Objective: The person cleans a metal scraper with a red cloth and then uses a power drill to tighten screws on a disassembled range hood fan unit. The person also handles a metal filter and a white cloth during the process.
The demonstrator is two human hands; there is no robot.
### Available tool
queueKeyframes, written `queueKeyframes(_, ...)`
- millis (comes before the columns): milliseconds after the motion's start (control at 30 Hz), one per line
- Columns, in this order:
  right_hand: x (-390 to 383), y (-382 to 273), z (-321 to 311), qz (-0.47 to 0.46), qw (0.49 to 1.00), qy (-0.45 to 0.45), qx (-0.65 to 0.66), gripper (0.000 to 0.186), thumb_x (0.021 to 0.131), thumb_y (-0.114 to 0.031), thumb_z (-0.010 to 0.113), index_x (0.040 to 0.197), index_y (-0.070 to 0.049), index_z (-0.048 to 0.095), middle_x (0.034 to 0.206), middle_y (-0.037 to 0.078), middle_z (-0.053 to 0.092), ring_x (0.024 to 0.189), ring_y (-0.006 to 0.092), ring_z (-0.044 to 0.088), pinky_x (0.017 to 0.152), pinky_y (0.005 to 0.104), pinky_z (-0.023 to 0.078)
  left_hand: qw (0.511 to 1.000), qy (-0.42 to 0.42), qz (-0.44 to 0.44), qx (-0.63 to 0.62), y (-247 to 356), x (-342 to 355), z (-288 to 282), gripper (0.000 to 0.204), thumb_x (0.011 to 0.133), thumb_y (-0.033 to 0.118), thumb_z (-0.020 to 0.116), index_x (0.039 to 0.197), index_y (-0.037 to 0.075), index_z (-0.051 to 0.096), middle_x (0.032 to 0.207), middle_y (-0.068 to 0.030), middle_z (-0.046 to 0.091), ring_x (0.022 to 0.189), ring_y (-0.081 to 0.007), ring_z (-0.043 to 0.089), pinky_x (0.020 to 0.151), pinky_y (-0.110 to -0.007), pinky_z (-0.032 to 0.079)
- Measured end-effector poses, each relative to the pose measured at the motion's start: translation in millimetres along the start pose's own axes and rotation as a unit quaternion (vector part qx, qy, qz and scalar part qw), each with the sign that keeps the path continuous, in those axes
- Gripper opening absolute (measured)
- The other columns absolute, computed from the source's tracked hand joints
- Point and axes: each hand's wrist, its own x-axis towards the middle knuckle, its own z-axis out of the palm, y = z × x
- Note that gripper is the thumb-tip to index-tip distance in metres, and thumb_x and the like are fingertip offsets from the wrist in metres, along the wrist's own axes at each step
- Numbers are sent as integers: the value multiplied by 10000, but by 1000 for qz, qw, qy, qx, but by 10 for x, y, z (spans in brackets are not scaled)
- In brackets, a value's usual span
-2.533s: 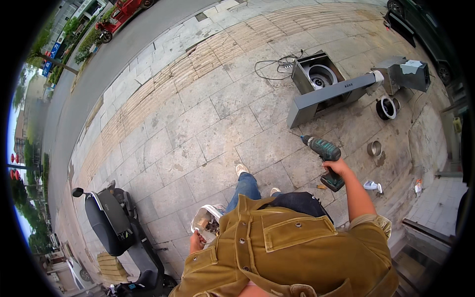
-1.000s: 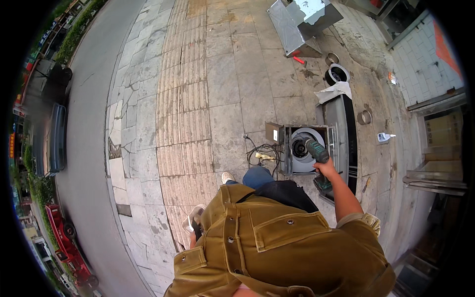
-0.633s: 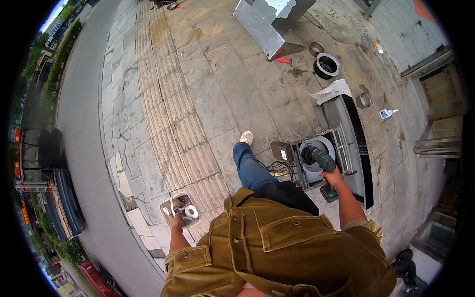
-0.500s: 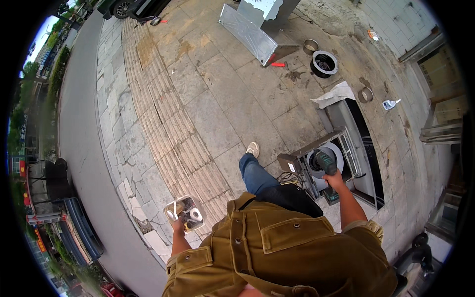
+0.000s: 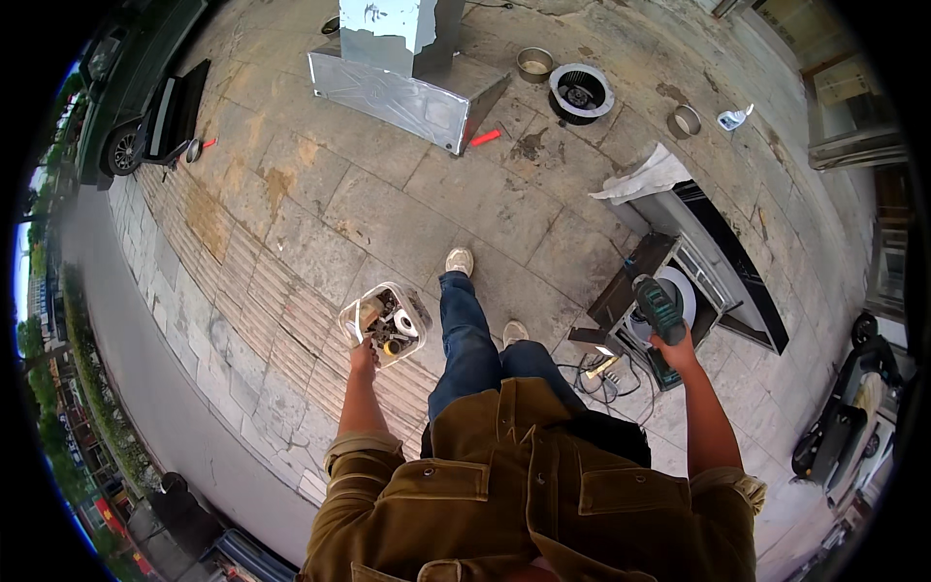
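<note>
Holding drill [image 5: 659, 310] and tub [image 5: 419, 308] beside a fan unit [image 5: 690, 288]

The step in hand looks like carrying gear rather than drilling: both hands are full, and no screw can be made out at the bit. Any next move calls for a level tub, a firm wrist behind the drill, and feet kept clear of the cable [image 5: 607, 393] on the unit's near side.

Pavement [image 5: 495, 204] runs under it all. A dark car [image 5: 145, 48] stands far off, ahead and to the left of the fan unit; a scooter [image 5: 844, 417] is parked to the unit's right. Ahead and left of the unit lies a silver casing [image 5: 388, 102], and a white sheet [image 5: 645, 175] drapes its far end.

The tub is well to the unit's left — whitish, pale-handled, loaded with a white roll and a jumble of small parts. The left hand [image 5: 363, 357] grips it at the near edge; whether by rim or handle, I cannot tell. The drill, teal and black, shows over the unit's left part, bit pointing ahead and left; touching or apart is unclear. The right hand [image 5: 676, 349] is wrapped around its grip.

Smaller still, ahead of the unit: a black fan wheel [image 5: 582, 93], then a bottle [image 5: 734, 118].
</note>
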Motion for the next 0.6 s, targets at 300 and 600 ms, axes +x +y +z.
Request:
queueKeyframes(300,466,-553,1508,73,985,134,81,229,707,-26,679,914,-40,584,812,44,605,750,135,575,671,304,473,981,-79,82,154,1928,1965,1635,230,883,245,516,719,95,455,536,20,375,404,-98,364,374,-279,330)
queueKeyframes(600,1348,-731,2618,156,969,109,154,212,746,-97,697,929,-44,604,892,66,622,796,155,577,707,302,455,945,-114,97,291,2104,3420,2834,232,884,265,519,746,83,483,550,30,395,431,-75,380,382,-257,341)
